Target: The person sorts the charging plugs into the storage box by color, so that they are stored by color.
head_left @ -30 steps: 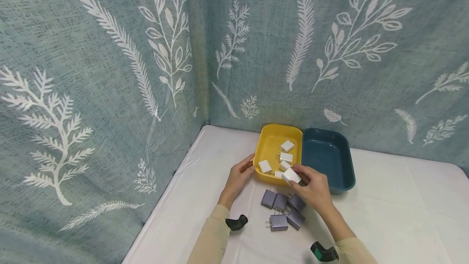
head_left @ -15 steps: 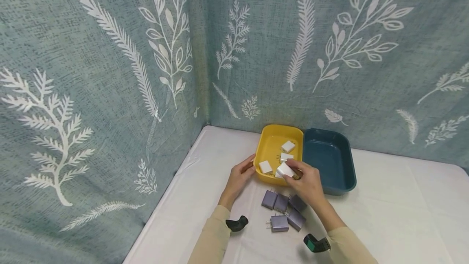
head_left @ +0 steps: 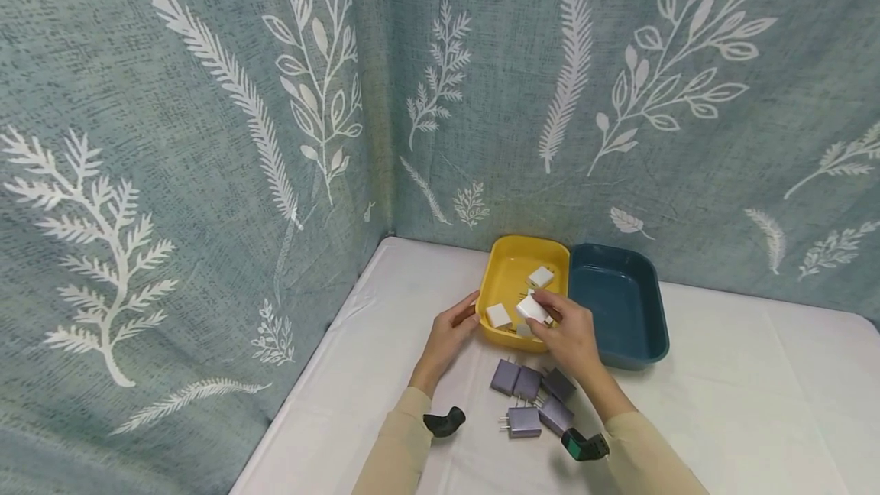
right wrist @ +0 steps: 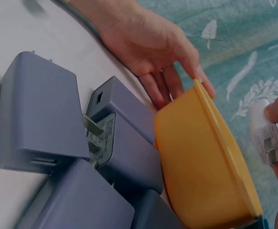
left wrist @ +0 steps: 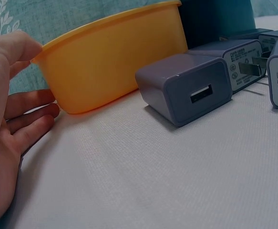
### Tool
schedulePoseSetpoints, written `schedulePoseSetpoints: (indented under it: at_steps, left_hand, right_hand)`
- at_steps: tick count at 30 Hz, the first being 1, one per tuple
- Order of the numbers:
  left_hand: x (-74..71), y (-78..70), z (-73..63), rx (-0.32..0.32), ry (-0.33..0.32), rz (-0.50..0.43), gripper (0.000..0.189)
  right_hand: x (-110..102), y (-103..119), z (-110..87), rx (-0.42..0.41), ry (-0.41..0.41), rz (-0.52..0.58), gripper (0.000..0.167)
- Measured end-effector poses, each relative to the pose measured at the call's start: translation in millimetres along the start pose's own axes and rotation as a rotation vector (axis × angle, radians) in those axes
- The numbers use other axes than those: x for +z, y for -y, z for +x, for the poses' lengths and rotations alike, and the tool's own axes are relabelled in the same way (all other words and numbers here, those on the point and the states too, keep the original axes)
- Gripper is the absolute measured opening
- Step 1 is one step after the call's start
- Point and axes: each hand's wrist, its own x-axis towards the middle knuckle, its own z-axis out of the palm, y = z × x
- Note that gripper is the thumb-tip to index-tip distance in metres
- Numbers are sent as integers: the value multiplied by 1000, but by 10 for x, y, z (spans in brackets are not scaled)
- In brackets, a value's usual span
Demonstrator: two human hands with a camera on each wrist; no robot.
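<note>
My right hand [head_left: 571,331] pinches a white plug-in charger [head_left: 532,308] between thumb and fingers, over the near part of the yellow bin [head_left: 510,270]. The right wrist view shows the metal prongs of this white charger [right wrist: 266,138] beyond the bin's wall. My left hand [head_left: 447,336] rests at the bin's left side. In the left wrist view its thumb touches the rim, and its other fingers [left wrist: 31,121] lie against the outer wall. More white chargers [head_left: 498,316] lie in the bin, partly hidden by my right hand.
Several purple-grey chargers [head_left: 525,422] lie in a loose group on the white tablecloth [head_left: 756,373], in front of the yellow bin. A dark blue bin [head_left: 612,300] stands against its right side. A leaf-patterned curtain [head_left: 309,136] hangs behind the table.
My right hand has moved left and slightly away from me with the white charger, which has turned so its prong end shows more. The left hand keeps its place at the yellow bin.
</note>
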Motion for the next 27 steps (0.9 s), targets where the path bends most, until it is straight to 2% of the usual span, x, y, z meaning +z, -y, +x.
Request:
schedulePoseSetpoints:
  at_steps: [12,19,27]
  left_hand:
    - [3,0,-2,12,4,-22,47]
    - [2,24,-25,-3,9,-14,47]
    - [12,-12,-11,30,-13,67,46]
  right_hand:
    - [110,20,134,23,-28,-23,40]
    - [173,22,170,1,-24,-46,38]
    - [199,66,240,3,-27,-121,39]
